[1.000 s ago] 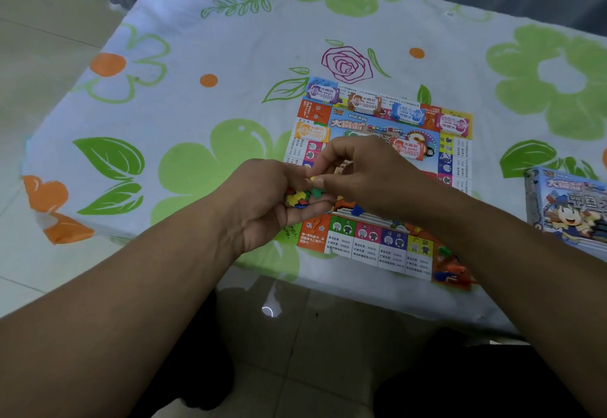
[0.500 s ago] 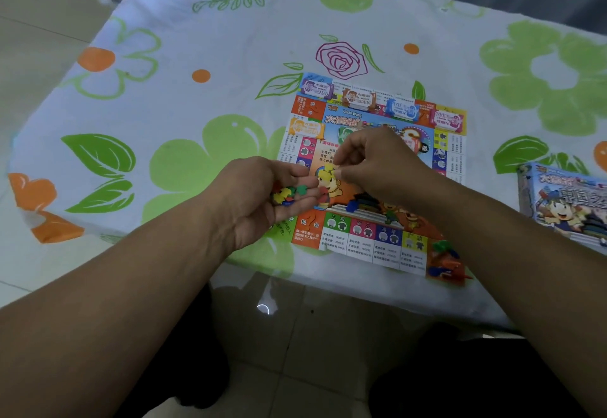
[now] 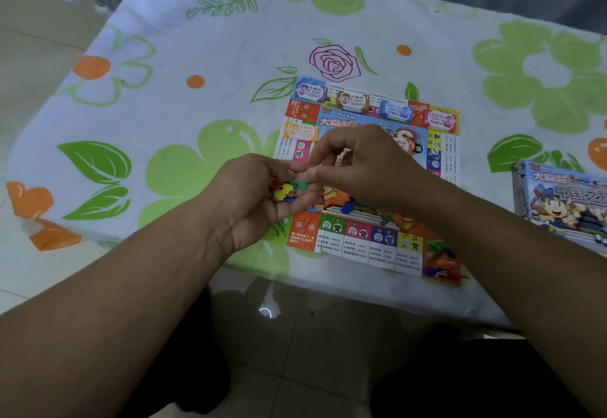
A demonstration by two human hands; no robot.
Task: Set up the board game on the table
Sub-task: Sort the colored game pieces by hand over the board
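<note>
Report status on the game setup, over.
Left hand cups coloured pieces; right hand pinches at them. Board flat, banknote stacks on far edge. Nothing blocking.

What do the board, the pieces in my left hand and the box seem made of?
The board looks like thin printed paper, lying flat. The pieces are probably plastic: small, solid bright colours. The box looks like printed cardboard, with crisp edges.

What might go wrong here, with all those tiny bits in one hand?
The left hand cups loose coloured pieces; while the right hand picks at them, some may spill and scatter. The piece pile at the board corner lies close to the table edge, by the right forearm, which may sweep it off.
</note>
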